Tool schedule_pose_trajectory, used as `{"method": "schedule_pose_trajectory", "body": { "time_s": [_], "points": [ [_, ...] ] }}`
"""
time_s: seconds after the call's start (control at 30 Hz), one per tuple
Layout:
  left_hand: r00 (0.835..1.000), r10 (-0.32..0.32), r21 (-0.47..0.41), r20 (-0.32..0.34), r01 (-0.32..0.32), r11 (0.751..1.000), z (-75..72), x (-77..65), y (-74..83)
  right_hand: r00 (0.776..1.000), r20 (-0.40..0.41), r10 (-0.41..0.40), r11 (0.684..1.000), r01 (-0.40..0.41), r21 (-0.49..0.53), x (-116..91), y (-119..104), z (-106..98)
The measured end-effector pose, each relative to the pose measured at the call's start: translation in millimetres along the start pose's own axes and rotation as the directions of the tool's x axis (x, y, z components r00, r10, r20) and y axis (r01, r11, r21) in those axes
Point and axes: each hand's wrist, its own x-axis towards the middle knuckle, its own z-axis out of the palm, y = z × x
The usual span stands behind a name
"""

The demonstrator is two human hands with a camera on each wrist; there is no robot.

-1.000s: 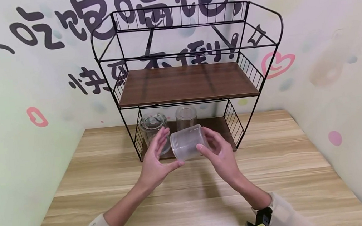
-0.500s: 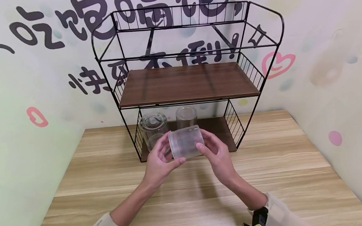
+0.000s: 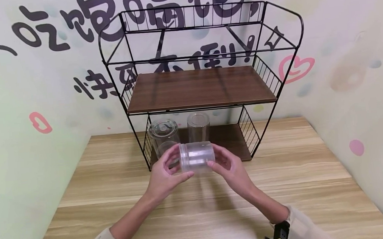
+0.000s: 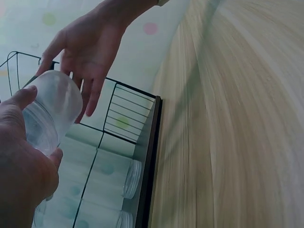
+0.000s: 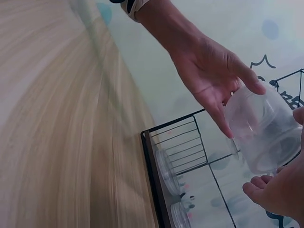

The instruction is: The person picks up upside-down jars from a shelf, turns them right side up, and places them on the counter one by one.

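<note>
A clear jar (image 3: pixel 197 156) with a ridged neck lies on its side in the air, held between both hands, in front of the rack's lower shelf. My left hand (image 3: pixel 163 175) curls round the neck end, thumb along the lower front. At the base end, my right hand (image 3: pixel 231 169) grips with the thumb in front and fingers behind. The left wrist view shows the left thumb on the jar (image 4: pixel 59 99) and fingertips under it. In the right wrist view the right hand (image 5: pixel 282 190) is partly cut off by the frame edge.
A black wire rack (image 3: pixel 123 102) with brown boards stands against the wall. On its lower board (image 3: pixel 229 142) are a wide clear jar (image 3: pixel 163 129) at left, a narrower clear jar (image 3: pixel 199 126) beside it and another partly behind my left hand. Wooden tabletop (image 3: pixel 200 217) extends below my arms.
My left hand has closed in from beside the jar to hold its neck end. The jar has turned from tilted to nearly level and dropped slightly, with the right hand keeping its grip.
</note>
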Motion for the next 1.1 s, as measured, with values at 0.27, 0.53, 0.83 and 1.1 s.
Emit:
{"method": "schedule_pose_trajectory", "body": {
  "time_s": [0.27, 0.53, 0.83, 1.1],
  "points": [
    [0.998, -0.057, 0.089, -0.001, 0.057, 0.994, -22.3, -2.6, 2.9, 0.998, 0.034, -0.056, 0.989, 0.060, -0.137, -9.9, 9.1, -18.3],
    [0.995, -0.095, 0.221, 0.015, 0.089, 0.971, -46.6, -10.4, 5.9, 0.996, 0.046, -0.075, 0.923, 0.086, -0.374, -18.9, 9.0, -40.1],
    [0.994, -0.085, 0.389, 0.067, 0.052, 0.920, -77.9, -20.8, 15.5, 0.994, 0.035, -0.106, 0.820, 0.107, -0.563, -30.8, -2.5, -70.2],
    [0.992, -0.091, 0.477, 0.090, 0.037, 0.878, -108.2, -32.0, 20.8, 0.995, -0.008, -0.100, 0.766, 0.072, -0.639, -37.3, -14.6, -101.3]
  ]
}}
